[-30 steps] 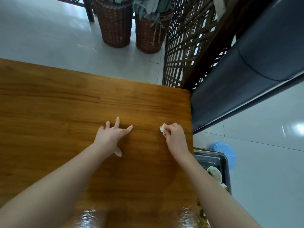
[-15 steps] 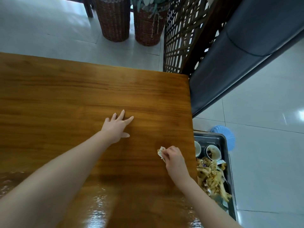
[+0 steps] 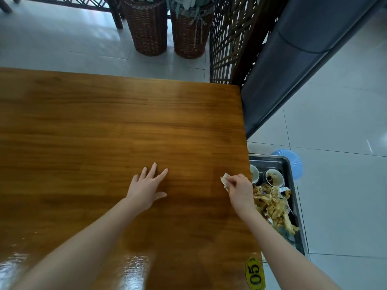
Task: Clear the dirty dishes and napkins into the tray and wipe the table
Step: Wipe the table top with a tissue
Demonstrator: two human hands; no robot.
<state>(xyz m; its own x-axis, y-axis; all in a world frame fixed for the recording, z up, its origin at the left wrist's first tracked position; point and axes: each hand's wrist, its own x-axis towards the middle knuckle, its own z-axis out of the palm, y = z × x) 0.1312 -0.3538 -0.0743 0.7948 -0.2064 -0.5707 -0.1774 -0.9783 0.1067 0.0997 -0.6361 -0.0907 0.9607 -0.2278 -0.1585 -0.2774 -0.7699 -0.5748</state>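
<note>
Right hand (image 3: 239,190) has slid to the right edge of the table (image 3: 104,122), pinching a crumpled napkin (image 3: 225,181) against the wood beside the tray (image 3: 270,163) of dirty dishes (image 3: 274,178); left hand (image 3: 146,190) lies flat, fingers spread.

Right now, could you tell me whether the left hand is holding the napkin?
No, the left hand rests flat and spread on the table; the right hand pinches the crumpled napkin.

1. An eatery: a yellow "05" number tag (image 3: 255,275) sits at the tabletop's (image 3: 125,122) near right corner.
2. A metal tray (image 3: 270,162) of dirty bowls (image 3: 274,178) stands beside its right edge.
3. Padded bench (image 3: 293,59), lattice screen (image 3: 228,38).
</note>
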